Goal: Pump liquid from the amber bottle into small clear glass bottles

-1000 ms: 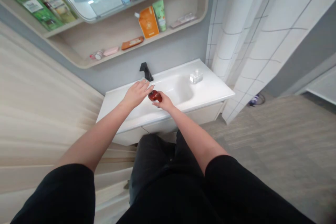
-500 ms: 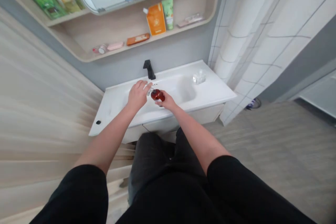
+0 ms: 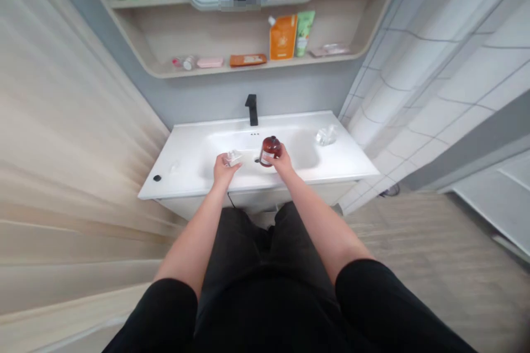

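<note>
My right hand (image 3: 281, 164) grips a small dark red-brown bottle (image 3: 270, 148) upright over the basin of the white sink (image 3: 186, 160). My left hand (image 3: 224, 168) is closed round a small white piece (image 3: 234, 156), which looks like the bottle's pump top, held apart from the bottle to its left. Both hands hover over the basin's front half. The black tap (image 3: 251, 108) stands just behind them at the back rim.
A clear glass item (image 3: 326, 135) sits at the sink's right back. A small black spot (image 3: 157, 178) lies at the left front corner. The shelf above holds an orange pouch (image 3: 282, 37), a green tube (image 3: 304, 32) and flat packets. Tiled wall on the right.
My left hand has come away from the bottle's top with the white piece and moved left. The bottle now stands upright in my right hand. The view has turned to face the sink squarely.
</note>
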`<state>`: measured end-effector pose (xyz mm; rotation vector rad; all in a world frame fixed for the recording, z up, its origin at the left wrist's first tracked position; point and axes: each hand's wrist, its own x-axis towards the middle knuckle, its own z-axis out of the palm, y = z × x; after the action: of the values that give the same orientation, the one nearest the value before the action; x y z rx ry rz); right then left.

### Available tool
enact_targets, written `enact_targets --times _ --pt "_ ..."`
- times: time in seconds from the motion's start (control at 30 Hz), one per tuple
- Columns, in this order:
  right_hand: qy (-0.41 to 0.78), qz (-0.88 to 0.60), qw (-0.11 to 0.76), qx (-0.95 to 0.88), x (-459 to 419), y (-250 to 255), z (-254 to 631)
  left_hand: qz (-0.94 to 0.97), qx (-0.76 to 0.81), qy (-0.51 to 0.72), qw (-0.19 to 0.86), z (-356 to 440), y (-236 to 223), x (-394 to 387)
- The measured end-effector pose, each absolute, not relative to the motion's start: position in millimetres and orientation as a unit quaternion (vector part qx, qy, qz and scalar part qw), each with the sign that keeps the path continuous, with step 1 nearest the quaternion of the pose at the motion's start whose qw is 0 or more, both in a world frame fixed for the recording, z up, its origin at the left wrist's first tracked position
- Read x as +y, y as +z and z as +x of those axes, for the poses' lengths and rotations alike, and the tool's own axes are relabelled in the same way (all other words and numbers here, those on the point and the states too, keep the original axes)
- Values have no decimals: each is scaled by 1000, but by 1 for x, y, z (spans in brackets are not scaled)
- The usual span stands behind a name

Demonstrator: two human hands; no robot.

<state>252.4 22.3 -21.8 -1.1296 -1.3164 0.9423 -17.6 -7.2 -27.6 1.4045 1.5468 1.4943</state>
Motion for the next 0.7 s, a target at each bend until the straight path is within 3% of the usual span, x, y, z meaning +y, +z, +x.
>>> enact_targets --times 0.2,0.43,0.7 --pt "275 -507 613 -540 8 0 359 460 542 600 367 -19 -32 -5" --pt "155 -606 599 -501 -23 8 521 479 541 591 360 -21 -31 -9" --pt "139 -669 581 -441 -22 -4 560 519 539 564 351 -20 -28 -12"
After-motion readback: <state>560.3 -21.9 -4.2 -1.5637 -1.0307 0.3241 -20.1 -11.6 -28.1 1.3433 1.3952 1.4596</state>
